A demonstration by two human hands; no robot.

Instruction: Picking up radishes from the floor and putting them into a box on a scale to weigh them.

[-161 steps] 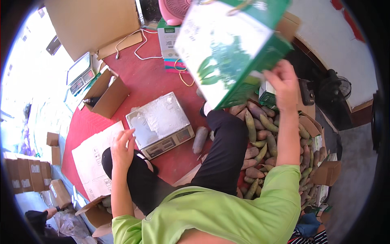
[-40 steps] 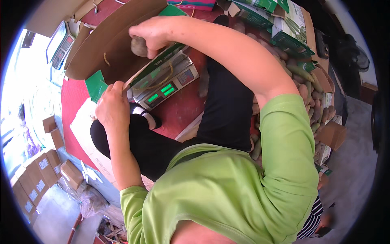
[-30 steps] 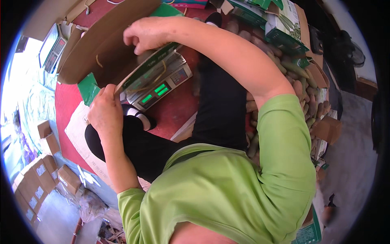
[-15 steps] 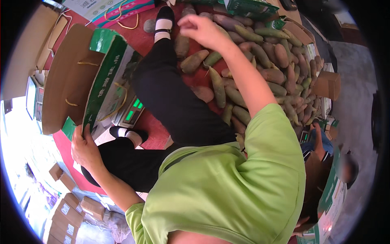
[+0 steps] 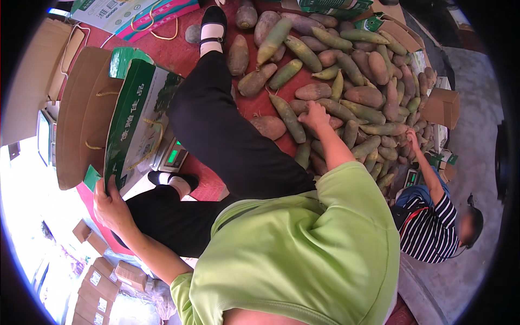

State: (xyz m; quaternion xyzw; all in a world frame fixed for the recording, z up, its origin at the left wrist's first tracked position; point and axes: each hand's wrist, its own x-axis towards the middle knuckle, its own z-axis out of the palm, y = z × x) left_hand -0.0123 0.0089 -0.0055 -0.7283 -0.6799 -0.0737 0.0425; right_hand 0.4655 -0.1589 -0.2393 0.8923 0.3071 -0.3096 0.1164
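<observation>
My left hand point(image 5: 114, 208) grips the lower edge of an opened green-and-white carton point(image 5: 130, 116) with rope handles, the thumb on one side and the fingers on the other. Beside that carton, under its edge, is a scale with a lit green display point(image 5: 174, 154). My right hand point(image 5: 315, 116) is down at the near left part of a pile of long green and reddish radishes. Its fingers curl over a radish point(image 5: 337, 110), and part of the hold is hidden beneath the hand. Several loose radishes, one of them green point(image 5: 288, 118), lie on the red floor covering beside my leg.
At right, a person in a striped shirt point(image 5: 430, 230) reaches a hand point(image 5: 414, 140) to the pile. Another scale point(image 5: 411, 179) stands near that person. A pink-and-white carton point(image 5: 157, 21) is at the far left, brown boxes point(image 5: 97, 292) at the near left. My foot point(image 5: 212, 32) borders the loose radishes.
My right hand has moved nearer and to the right, down onto the radishes. My left hand keeps its hold on the carton. The person at right now reaches into the pile; a carton beside them has left view.
</observation>
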